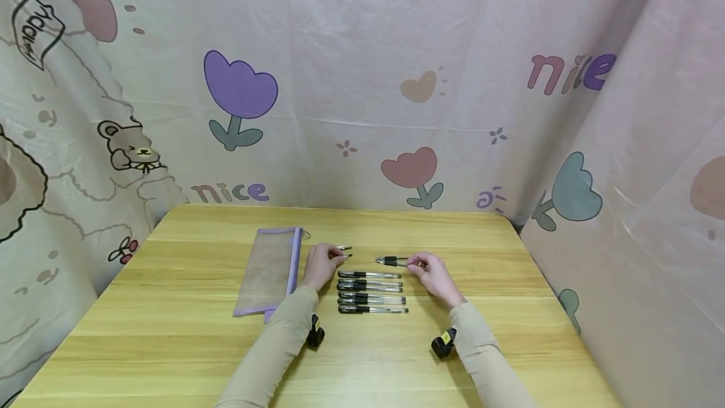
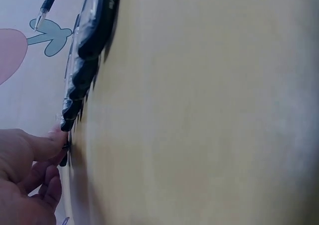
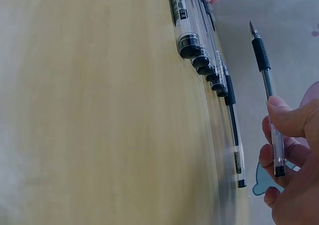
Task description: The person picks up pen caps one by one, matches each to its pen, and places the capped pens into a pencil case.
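Observation:
My right hand [image 1: 433, 274] pinches an uncapped black gel pen [image 3: 260, 55] between thumb and fingers, its tip pointing away from the palm. A second uncapped pen [image 3: 234, 130] lies on the table just beside it. Across from these, my left hand [image 1: 323, 263] pinches a small pen cap [image 1: 348, 255] at its fingertips. Another cap [image 1: 344, 247] lies just beyond those fingers. Between and nearer than the hands, several capped black gel pens [image 1: 370, 310] are laid in a row, their caps toward the left. In the left wrist view their cap ends [image 2: 97, 40] partly hide the others.
A mesh zipper pouch [image 1: 269, 269] with purple edging lies flat left of the left hand. The wooden table [image 1: 170, 345] meets a printed curtain [image 1: 317, 80] at its back and sides. Black wrist cameras [image 1: 443, 343] sit on both sleeves.

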